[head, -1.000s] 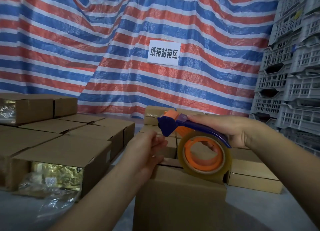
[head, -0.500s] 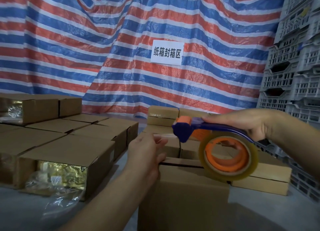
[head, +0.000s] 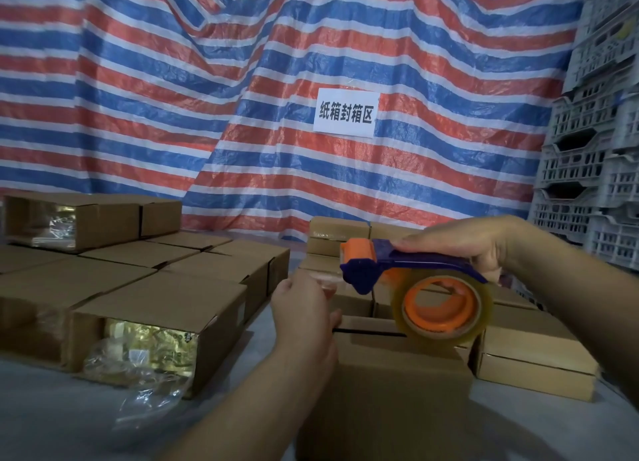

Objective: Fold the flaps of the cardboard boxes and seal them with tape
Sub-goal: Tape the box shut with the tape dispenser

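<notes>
A cardboard box (head: 390, 391) stands right in front of me with its top flaps folded down and a dark seam across. My right hand (head: 466, 246) grips the blue handle of a tape dispenser (head: 387, 263) with an orange roller and a clear tape roll (head: 442, 308), held above the box top. My left hand (head: 304, 308) is at the box's far left top edge, its fingers pinching the clear tape end pulled from the dispenser.
Several cardboard boxes (head: 166, 308) lie at the left, some open-ended with shiny plastic-wrapped contents (head: 145, 346). More closed boxes (head: 532, 353) are stacked behind and to the right. Grey plastic crates (head: 594, 149) tower at the right. A striped tarp (head: 242, 97) hangs behind.
The dispenser in my right hand has drawn back to the right, away from my left hand, pulling out a short length of tape. My left hand stays at the box edge.
</notes>
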Available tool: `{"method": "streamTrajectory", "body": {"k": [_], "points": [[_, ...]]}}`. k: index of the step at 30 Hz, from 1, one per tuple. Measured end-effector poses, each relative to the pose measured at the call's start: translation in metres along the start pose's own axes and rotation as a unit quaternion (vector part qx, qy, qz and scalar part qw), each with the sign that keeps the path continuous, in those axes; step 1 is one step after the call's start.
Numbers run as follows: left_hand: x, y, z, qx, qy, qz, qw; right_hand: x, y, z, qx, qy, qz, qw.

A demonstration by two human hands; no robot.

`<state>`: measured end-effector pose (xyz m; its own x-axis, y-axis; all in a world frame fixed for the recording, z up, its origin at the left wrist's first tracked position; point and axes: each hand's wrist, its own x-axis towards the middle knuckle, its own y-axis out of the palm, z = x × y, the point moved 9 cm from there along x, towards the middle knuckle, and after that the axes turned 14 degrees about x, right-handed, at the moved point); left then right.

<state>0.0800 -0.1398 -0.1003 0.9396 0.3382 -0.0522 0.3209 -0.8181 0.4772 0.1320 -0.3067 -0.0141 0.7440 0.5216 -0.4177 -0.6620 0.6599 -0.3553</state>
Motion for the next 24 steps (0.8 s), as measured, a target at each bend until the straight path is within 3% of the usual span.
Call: {"method": "streamTrajectory", "body": {"k": [5, 10, 13, 24], "points": [[0.0, -0.001, -0.003, 0.015, -0.002, 0.015, 1.0, 0.01, -0.006, -0.012, 0.034, 0.014, 0.009, 0.999], [0.009, -0.026, -0.037, 0.243, 0.07, 0.001, 0.967, 0.017, -0.011, -0.011, 0.037, 0.006, -0.004, 0.999], [0.01, -0.044, -0.042, 0.314, 0.062, 0.015, 0.947, 0.022, -0.005, 0.0, -0.014, 0.003, -0.018, 1.0], [0.015, -0.08, 0.011, 0.355, -0.013, 0.026, 0.934, 0.035, 0.015, 0.014, -0.104, 0.081, -0.031, 0.991]]}}
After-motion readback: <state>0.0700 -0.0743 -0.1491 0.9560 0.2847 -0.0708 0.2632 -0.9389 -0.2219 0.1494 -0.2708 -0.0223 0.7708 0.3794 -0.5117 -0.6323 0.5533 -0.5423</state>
